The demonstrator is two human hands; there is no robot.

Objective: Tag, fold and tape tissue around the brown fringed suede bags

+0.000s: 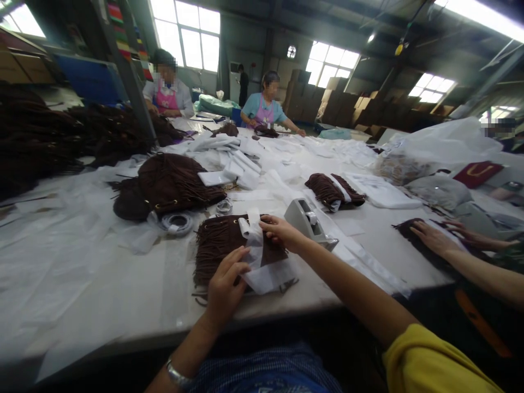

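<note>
Looking out through the head camera, I find the bag (pixel 219 237) flat on the counter (pixel 151 297), near its front edge and between my two hands. Close by on the right, the dispenser (pixel 298 215) stands just past my right forearm, hemming in that side. Up and to the left sit a roll (pixel 177 224), a smaller coil (pixel 224 207) and a bulky second bag (pixel 172 183). White sheets (pixel 244 170) lie beyond; a wrapped bag (pixel 317 188) rests past the dispenser. At far right a co-worker's hand (pixel 434 237) presses dark material. Two people stand across the counter.

The bag's fringe points left, its eyelets line the far edge, and its long axis seems to run left to right. A white strip (pixel 256 248) crosses it from far to near.

My right hand (pixel 280 232) has bent fingers at the strip's far part; my left hand (pixel 227 278) curls loosely at its left edge. I cannot tell whether either grip pinches anything.
</note>
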